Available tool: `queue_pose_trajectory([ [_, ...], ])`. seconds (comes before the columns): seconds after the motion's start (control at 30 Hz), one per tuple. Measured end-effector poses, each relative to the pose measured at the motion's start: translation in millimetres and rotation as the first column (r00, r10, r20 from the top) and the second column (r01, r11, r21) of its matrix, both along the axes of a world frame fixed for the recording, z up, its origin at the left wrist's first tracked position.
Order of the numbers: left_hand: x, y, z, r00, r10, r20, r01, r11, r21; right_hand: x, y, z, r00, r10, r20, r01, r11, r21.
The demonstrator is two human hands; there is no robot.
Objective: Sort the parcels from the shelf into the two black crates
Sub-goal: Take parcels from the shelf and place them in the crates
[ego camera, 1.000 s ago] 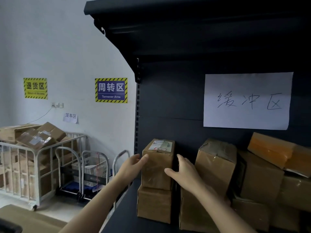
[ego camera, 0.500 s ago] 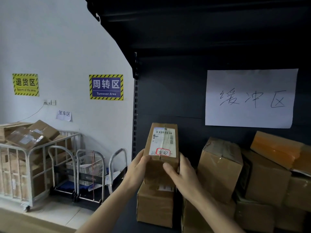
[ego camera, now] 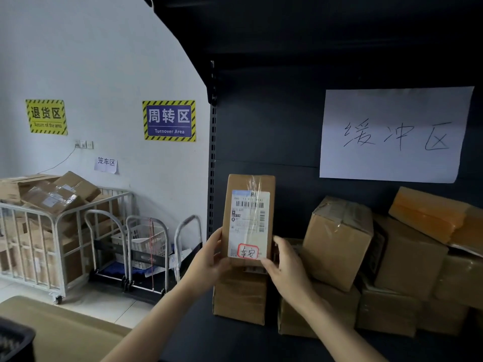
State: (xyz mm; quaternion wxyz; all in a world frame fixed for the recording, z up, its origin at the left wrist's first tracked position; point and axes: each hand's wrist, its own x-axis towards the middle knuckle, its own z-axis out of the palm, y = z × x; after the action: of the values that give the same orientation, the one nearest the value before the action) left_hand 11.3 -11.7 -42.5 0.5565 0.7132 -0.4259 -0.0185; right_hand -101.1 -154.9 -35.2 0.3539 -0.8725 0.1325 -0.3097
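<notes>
A tall brown cardboard parcel [ego camera: 248, 218] is held upright in front of the dark shelf [ego camera: 235, 340], its white shipping label with a red-circled mark facing me. My left hand [ego camera: 209, 259] grips its lower left side and my right hand [ego camera: 287, 265] grips its lower right side. Below it a second brown parcel [ego camera: 239, 296] stands on the shelf. More parcels [ego camera: 337, 241] are stacked to the right, with an orange padded one [ego camera: 428, 212] on top. A corner of a black crate [ego camera: 15, 340] shows at the bottom left.
A white paper sign [ego camera: 394, 134] hangs on the shelf's back panel. To the left, a white cage trolley [ego camera: 52, 246] holds cardboard boxes, with folded hand carts [ego camera: 146, 257] beside it. A tan surface [ego camera: 65, 333] lies at lower left.
Both hands closed on the top parcel, lifted it off the box beneath and tilted it upright so its label faces me.
</notes>
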Motion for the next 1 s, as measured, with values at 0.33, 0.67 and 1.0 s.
queue_pose_trajectory([
  [0.33,-2,-5,-8,0.999,0.048,0.005,-0.048,0.994,0.103,3,-3,-1,0.992,-0.041,-0.122,0.04,0.999,-0.004],
  [0.67,-23,4,-10,0.961,0.274,0.037,-0.275,0.961,0.01,-23,-4,3,0.995,-0.025,-0.101,0.021,0.999,-0.042],
  [1.0,-62,-17,5,0.955,0.161,0.248,-0.175,0.984,0.033,-77,-10,14,0.993,-0.064,-0.104,0.044,0.982,-0.181],
])
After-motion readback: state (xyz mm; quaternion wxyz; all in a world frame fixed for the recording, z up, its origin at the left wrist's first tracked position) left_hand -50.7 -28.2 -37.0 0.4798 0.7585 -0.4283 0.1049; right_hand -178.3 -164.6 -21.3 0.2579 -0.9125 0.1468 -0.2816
